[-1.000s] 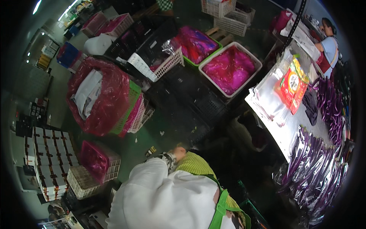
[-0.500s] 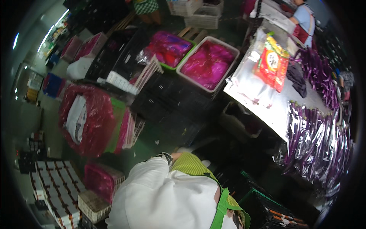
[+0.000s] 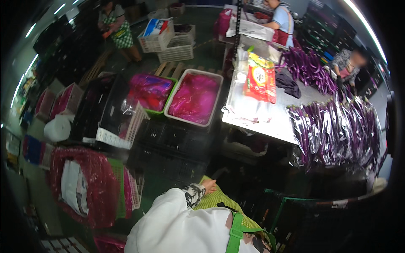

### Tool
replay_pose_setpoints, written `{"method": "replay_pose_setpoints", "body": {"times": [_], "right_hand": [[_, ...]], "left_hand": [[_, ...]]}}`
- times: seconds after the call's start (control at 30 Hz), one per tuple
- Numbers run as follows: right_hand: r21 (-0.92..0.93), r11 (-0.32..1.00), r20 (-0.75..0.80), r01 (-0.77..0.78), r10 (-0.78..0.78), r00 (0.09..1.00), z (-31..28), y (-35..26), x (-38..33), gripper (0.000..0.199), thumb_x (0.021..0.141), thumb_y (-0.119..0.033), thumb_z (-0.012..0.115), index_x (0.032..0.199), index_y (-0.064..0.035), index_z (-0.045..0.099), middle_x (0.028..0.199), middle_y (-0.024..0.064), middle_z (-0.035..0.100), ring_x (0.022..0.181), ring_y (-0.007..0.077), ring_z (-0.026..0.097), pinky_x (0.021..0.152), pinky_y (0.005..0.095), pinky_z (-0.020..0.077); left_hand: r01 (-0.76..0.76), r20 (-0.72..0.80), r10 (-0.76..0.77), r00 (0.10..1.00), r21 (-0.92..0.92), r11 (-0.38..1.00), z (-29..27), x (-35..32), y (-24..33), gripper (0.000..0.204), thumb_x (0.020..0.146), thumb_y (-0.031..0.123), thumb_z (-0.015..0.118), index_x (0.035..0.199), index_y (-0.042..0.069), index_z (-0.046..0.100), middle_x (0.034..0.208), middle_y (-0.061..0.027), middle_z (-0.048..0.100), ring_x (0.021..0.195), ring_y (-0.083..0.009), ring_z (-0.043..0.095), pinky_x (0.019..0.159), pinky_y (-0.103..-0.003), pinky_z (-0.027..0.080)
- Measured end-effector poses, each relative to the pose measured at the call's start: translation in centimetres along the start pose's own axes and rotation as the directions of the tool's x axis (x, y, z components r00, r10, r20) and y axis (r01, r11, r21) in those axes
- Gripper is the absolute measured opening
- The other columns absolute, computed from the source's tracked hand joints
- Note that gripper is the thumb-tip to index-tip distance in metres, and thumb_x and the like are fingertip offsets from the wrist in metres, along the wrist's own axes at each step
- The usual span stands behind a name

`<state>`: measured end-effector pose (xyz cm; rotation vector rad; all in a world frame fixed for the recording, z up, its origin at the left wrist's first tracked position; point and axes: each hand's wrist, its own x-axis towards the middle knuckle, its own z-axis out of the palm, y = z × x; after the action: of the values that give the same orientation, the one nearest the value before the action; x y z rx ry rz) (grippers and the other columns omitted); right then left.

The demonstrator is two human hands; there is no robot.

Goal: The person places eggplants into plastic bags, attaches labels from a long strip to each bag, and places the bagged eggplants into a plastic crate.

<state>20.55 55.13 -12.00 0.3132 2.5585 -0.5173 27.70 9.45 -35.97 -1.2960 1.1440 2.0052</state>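
My left hand (image 3: 209,185) is in front of my body, beside the edge of my yellow-green checked apron (image 3: 217,200). Its fingers look bent in, and anything inside them is hidden. A white sleeve (image 3: 171,211) with a patterned cuff covers that arm. My right hand does not show. Ahead to the right, a pale work table (image 3: 280,130) bears a red and yellow printed bag (image 3: 260,80) and a dark cloth (image 3: 287,85). Long purple eggplants (image 3: 310,69) lie loose at its far side, with bagged eggplants (image 3: 337,133) in clear film along the near right.
Black crates (image 3: 168,145) stand ahead, near a white tub (image 3: 168,114) lined with pink plastic. A red plastic-lined container (image 3: 101,185) is at left. Dark green-edged crates (image 3: 312,215) stand at right. People work beyond the table, and another person (image 3: 120,29) stands far left.
My view has swung right and lifted, so the table and tubs sit further left. More of my left hand shows past the apron. A person at the table's right side is now plainer.
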Motion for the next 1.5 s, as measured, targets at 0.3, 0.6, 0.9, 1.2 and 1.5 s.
{"method": "replay_pose_setpoints", "body": {"times": [0.3, 0.6, 0.9, 1.2, 1.5], "right_hand": [[-0.002, 0.985, -0.313, 0.17, -0.162, 0.936, -12.4, -7.2, -12.3, 0.05, 0.09, -0.002, 0.06, 0.138, 0.0013, 0.047, 0.102, 0.0141, 0.068, 0.088, 0.0135, 0.065, 0.075, 0.0292, 0.053], [-0.192, 0.602, -0.03, 0.775, -0.793, 0.609, -18.2, -31.6, -22.0, 0.054, 0.088, 0.0, 0.062, 0.139, 0.0027, 0.045, 0.101, 0.013, 0.068, 0.086, 0.0113, 0.065, 0.074, 0.0278, 0.053], [-0.074, -0.241, 0.883, 0.968, -0.467, -0.048, -2.4, -52.9, -25.9, 0.067, 0.085, -0.006, 0.052, 0.148, 0.0021, 0.03, 0.1, 0.0226, 0.064, 0.091, 0.0378, 0.065, 0.079, 0.0433, 0.0526], [0.167, -0.738, 0.973, 0.654, 0.015, -0.231, 9.4, -59.8, -33.5, 0.067, 0.091, -0.009, 0.052, 0.151, -0.0001, 0.024, 0.114, 0.0177, 0.064, 0.106, 0.0319, 0.065, 0.087, 0.042, 0.0541], [0.238, -0.792, 0.962, 0.563, 0.114, -0.247, 22.2, -68.8, -30.6, 0.071, 0.082, -0.011, 0.058, 0.149, -0.02, 0.037, 0.109, 0.0194, 0.066, 0.107, 0.0365, 0.063, 0.087, 0.0451, 0.0522]], "left_hand": [[-0.281, -0.091, 0.278, 0.956, -0.023, 0.959, -5.5, -3.0, 4.0, 0.037, 0.1, 0.03, 0.052, 0.123, 0.002, 0.057, 0.105, -0.0119, 0.066, 0.084, -0.0233, 0.067, 0.069, -0.037, 0.055], [-0.539, -0.205, 0.528, 0.824, -0.572, 0.619, -19.6, -15.2, 6.1, 0.068, 0.103, 0.056, 0.032, 0.149, 0.005, 0.034, 0.14, -0.011, 0.048, 0.122, -0.031, 0.051, 0.113, -0.048, 0.037], [0.047, 0.183, 0.983, -0.001, -0.982, 0.183, -34.5, -8.8, -16.6, 0.076, 0.101, 0.061, 0.028, 0.156, 0.011, 0.016, 0.16, -0.011, 0.02, 0.139, -0.0312, 0.033, 0.112, -0.046, 0.034], [-0.446, -0.391, 0.257, 0.884, -0.869, 0.215, -26.6, -8.1, -20.5, 0.065, 0.099, 0.052, 0.035, 0.147, 0.01, 0.025, 0.15, -0.0114, 0.029, 0.131, -0.0317, 0.039, 0.106, -0.046, 0.037], [-0.444, -0.438, 0.073, 0.896, -0.891, 0.094, -21.9, -4.4, -22.3, 0.053, 0.098, 0.042, 0.042, 0.138, 0.008, 0.035, 0.14, -0.0117, 0.037, 0.123, -0.0322, 0.044, 0.101, -0.046, 0.04]]}}
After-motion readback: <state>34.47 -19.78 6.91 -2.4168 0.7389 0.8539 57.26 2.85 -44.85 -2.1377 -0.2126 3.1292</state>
